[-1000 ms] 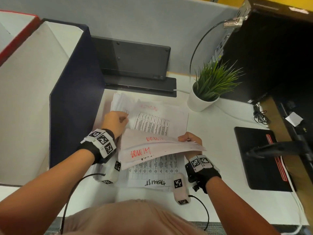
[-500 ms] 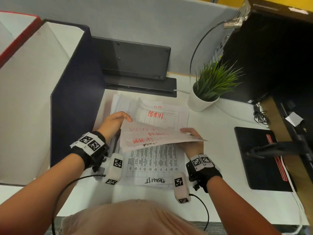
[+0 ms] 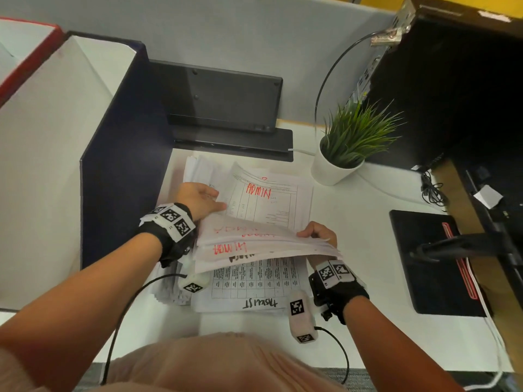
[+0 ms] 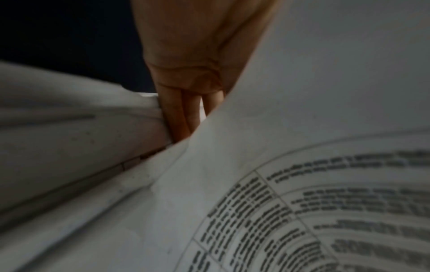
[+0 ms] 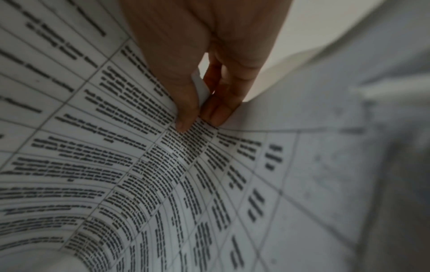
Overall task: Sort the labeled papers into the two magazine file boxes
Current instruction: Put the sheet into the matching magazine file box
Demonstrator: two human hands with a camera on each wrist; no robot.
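Now you are working with thin white printed sheets hand-lettered ADMIN in red, a small fanned bundle lifted off the white stack of table-printed papers that lies on the white counter just beside the tall navy-sided magazine file box; a second, red-edged box stands further left. Your right hand holds the bundle's right edge, and the right wrist view shows the thumb and fingers pinching paper between them. Your left hand lies with fingers extended against the left edge of the lifted sheets, slipped between pages in the left wrist view, so its grip is spread rather than closed. Expect these sheets to be very light, limp and slick against each other: held by one edge they sag and fan, as the drooping far corner already suggests. I judge a firm pinch across the whole bundle at both short edges best, squaring the edges first. Loose pages could slide out or crease at the box mouth.
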